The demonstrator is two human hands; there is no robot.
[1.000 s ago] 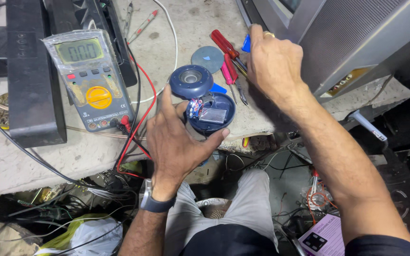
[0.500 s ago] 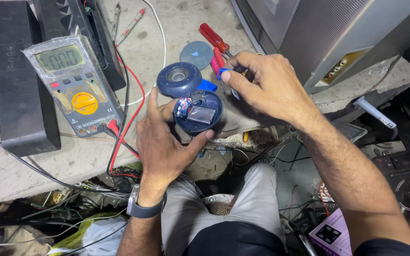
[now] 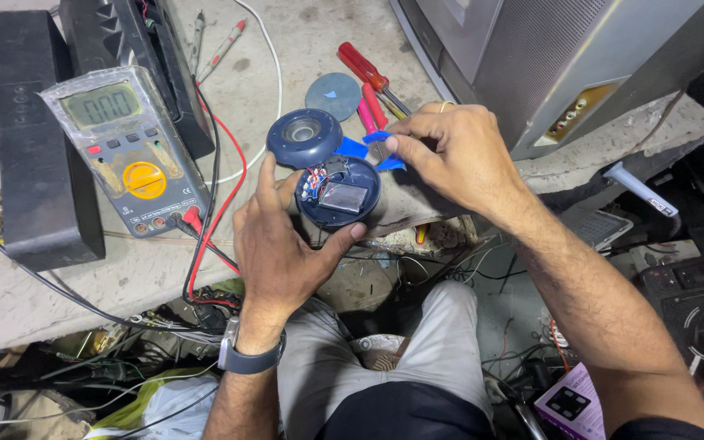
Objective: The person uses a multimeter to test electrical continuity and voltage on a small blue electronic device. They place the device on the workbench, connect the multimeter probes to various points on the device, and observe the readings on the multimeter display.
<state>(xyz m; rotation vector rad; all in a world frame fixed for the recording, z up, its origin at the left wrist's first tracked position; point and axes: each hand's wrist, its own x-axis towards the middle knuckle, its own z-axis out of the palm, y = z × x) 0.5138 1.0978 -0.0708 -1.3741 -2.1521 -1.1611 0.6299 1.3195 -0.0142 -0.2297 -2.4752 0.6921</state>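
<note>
My left hand (image 3: 279, 244) cups the lower half of an opened round blue device (image 3: 340, 198) at the bench's front edge. A silver battery pack and small red and white wires show inside it. The device's other half (image 3: 303, 137), with a round grey centre, lies tilted against it on the far side. My right hand (image 3: 458, 155) pinches a small blue-handled tool (image 3: 376, 138) just above the right rim of the open half. The tool's tip is hidden by my fingers.
A yellow-dialled multimeter (image 3: 128, 151) with red and black leads lies at left beside a long black box (image 3: 30, 147). A red screwdriver (image 3: 364, 69), a pink one (image 3: 371, 104) and a grey disc (image 3: 332, 94) lie behind the device. A grey cabinet (image 3: 547, 57) stands at right.
My right hand has come down from the screwdrivers toward the open device, now with the blue-handled tool in its fingers. My left hand keeps holding the device.
</note>
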